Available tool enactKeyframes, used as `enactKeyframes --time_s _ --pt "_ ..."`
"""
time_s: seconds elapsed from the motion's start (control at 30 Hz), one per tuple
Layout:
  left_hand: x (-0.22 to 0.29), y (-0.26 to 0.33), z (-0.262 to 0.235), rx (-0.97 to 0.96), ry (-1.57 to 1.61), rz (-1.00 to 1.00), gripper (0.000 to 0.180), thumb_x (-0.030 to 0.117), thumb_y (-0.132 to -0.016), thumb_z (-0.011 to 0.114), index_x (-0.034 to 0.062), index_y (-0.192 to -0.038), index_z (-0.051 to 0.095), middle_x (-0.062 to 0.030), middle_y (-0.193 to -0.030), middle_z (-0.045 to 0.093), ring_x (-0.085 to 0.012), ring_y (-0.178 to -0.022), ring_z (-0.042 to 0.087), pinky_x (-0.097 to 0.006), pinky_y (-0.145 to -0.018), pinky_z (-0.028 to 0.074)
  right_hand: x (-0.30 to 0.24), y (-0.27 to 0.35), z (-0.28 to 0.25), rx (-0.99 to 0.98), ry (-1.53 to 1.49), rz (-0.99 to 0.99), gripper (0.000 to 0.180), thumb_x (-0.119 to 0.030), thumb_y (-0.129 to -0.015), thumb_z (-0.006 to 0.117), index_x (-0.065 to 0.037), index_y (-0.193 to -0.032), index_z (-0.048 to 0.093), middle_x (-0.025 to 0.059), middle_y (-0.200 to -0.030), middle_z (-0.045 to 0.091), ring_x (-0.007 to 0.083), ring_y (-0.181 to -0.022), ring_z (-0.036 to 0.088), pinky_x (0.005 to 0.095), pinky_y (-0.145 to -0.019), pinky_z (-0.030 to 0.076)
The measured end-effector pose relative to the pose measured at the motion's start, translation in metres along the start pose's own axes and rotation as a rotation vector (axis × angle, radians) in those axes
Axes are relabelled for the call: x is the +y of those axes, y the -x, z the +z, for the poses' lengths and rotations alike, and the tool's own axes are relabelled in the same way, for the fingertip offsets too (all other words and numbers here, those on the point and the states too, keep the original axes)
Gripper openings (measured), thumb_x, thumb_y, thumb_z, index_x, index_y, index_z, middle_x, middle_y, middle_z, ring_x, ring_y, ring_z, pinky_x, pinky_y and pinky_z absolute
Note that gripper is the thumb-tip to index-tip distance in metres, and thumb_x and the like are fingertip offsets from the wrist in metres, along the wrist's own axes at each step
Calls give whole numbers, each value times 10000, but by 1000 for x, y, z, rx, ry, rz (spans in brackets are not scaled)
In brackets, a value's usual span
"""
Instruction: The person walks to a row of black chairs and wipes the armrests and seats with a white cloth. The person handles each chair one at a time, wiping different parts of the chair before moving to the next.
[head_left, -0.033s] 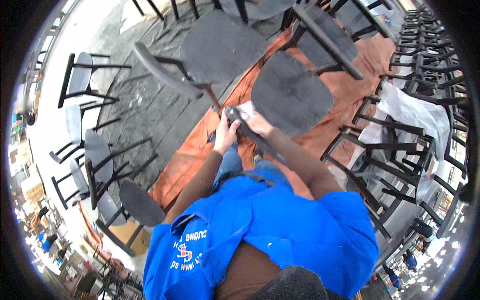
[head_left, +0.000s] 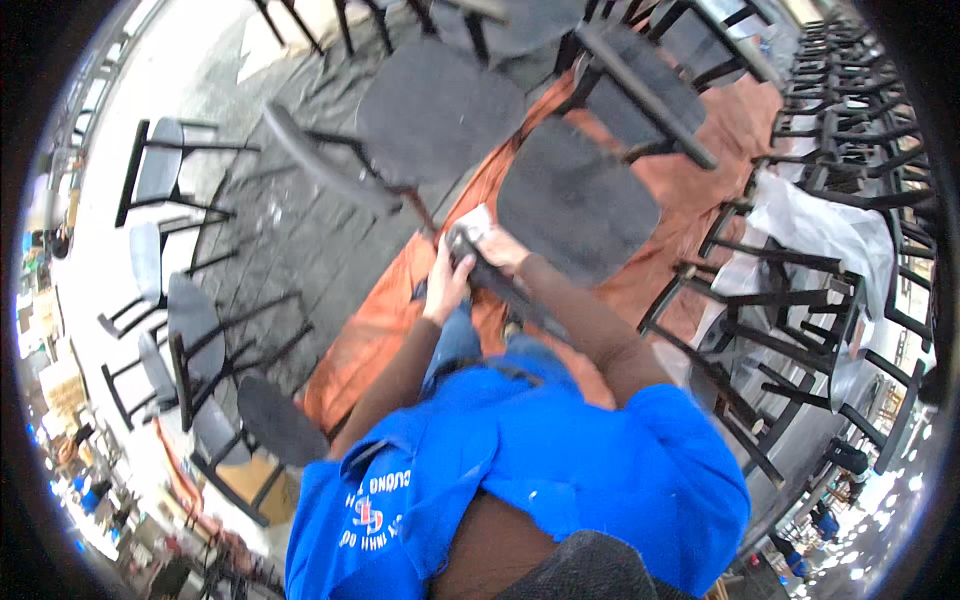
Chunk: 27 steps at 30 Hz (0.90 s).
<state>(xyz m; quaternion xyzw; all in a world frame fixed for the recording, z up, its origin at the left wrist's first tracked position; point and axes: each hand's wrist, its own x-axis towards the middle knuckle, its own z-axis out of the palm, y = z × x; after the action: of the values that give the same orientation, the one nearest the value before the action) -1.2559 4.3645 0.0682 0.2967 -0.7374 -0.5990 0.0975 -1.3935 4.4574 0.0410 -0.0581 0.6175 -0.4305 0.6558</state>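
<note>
Right in front of me stands a dark chair, its broad rounded seat (head_left: pixel 578 200) just beyond my hands. Its curved backrest rail (head_left: pixel 510 290) runs close to my body. My left hand (head_left: pixel 447 280) is wrapped round the rail's left end. Beside it, my right hand (head_left: pixel 503 250) grips a small white piece (head_left: pixel 470 221) and presses it against that same end. Whether this piece is cloth or paper I cannot tell. My right forearm hides part of the rail.
Another dark chair (head_left: pixel 440 110) stands ahead on the left, and more stand behind. Several chairs lie tipped over at the left (head_left: pixel 195 320). Stacked chair frames (head_left: pixel 780 290) crowd the right, partly under clear plastic sheeting (head_left: pixel 820 220). An orange sheet (head_left: pixel 360 350) covers the floor below.
My right hand has slid the white piece a little leftward, toward the rail's end. My left hand keeps its hold there. The whole view has shifted slightly.
</note>
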Motion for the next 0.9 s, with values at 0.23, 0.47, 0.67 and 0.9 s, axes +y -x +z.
enactKeyframes --time_s 0.23,0.47,0.67,0.9 --pt "-11 -18 -3 -94 1 -152 595 163 -875 546 -2 -1380 278 -239 -1196 535 -325 -1133 522 -377 -955 393 -8 -98 -58 -258 0 -256 193 -116 -837 524 -5 -946 638 14 -823 619 123 -696 533 302 -613 458" --pt "12 -19 -22 -132 309 -177 648 106 -829 633 -16 -1370 297 -161 -1203 536 -224 -1061 546 -320 -913 427 -44 -40 -58 -108 -202 -245 214 -128 -857 553 29 -977 635 79 -878 657 156 -703 577 335 -622 476" --pt "56 -19 -31 -59 444 81 729 262 -807 683 -45 -1359 318 -156 -1255 480 -200 -1108 503 -354 -960 403 -71 76 -58 -215 -489 -493 415 -279 -889 595 13 -1173 513 112 -1152 579 225 -1039 584 418 -880 493" --pt "91 -9 -20 -328 557 -184 328 229 -866 626 -14 -1080 575 -75 -960 636 -137 -804 611 -297 -693 510 -31 103 32 -151 -638 -369 430 -340 -882 594 -57 -1194 511 50 -1129 575 181 -1002 566 356 -899 454"
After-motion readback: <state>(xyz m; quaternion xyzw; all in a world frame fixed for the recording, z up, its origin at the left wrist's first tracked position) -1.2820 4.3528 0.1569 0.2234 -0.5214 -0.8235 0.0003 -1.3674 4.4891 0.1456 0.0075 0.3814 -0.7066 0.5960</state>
